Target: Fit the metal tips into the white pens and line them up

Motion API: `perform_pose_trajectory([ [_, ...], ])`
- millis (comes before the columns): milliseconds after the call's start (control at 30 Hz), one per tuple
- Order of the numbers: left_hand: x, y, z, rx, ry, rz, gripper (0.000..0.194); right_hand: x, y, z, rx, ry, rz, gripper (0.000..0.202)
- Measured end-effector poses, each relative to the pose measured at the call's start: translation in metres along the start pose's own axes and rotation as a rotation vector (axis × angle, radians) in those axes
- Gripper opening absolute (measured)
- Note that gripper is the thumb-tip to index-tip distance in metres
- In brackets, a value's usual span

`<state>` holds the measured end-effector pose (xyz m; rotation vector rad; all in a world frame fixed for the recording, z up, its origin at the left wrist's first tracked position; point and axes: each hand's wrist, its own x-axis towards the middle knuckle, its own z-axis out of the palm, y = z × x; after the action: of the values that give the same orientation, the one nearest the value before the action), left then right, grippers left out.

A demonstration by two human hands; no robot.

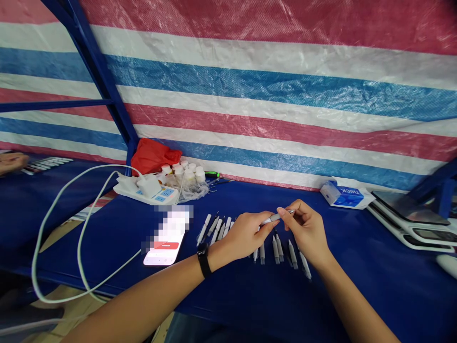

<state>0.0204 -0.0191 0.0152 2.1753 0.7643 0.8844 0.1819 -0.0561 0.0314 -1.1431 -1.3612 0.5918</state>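
Observation:
Between my two hands is a slim white pen point(272, 218) with a shiny metal end, held slanting above the blue table point(228, 290). My left hand point(244, 234) is closed around its lower left part. The thumb and fingers of my right hand point(307, 232) pinch the metal end. Beneath the hands lie several grey and white pen-like pieces point(275, 249), roughly side by side. More of these white and grey pieces point(203, 229) rest left of my left hand, which partly hides the row.
A lit phone point(166, 238) lies at left, near a white power strip point(157, 194) with looping cables. Behind are white-capped bottles point(189, 174) and a red bag point(153, 156). At right stand a tissue box point(346, 194) and scales point(414, 221). Another person's hand point(12, 163) shows far left.

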Motion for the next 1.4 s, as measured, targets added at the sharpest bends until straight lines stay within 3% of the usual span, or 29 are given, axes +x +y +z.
perform_pose_trajectory([
  [700,0.0000,-0.0013,0.0002,0.043,0.026,0.046,0.027,-0.0009,0.0005,0.0016,-0.059,0.092,-0.046,0.053],
  [1067,-0.0015,-0.0008,0.0004,0.144,0.029,0.031,0.018,-0.0013,-0.0015,0.0040,-0.042,0.116,-0.016,0.055],
  [1400,-0.0012,-0.0025,0.0021,0.174,0.059,0.021,0.021,0.0009,-0.0028,0.0010,-0.008,0.028,0.052,0.046],
])
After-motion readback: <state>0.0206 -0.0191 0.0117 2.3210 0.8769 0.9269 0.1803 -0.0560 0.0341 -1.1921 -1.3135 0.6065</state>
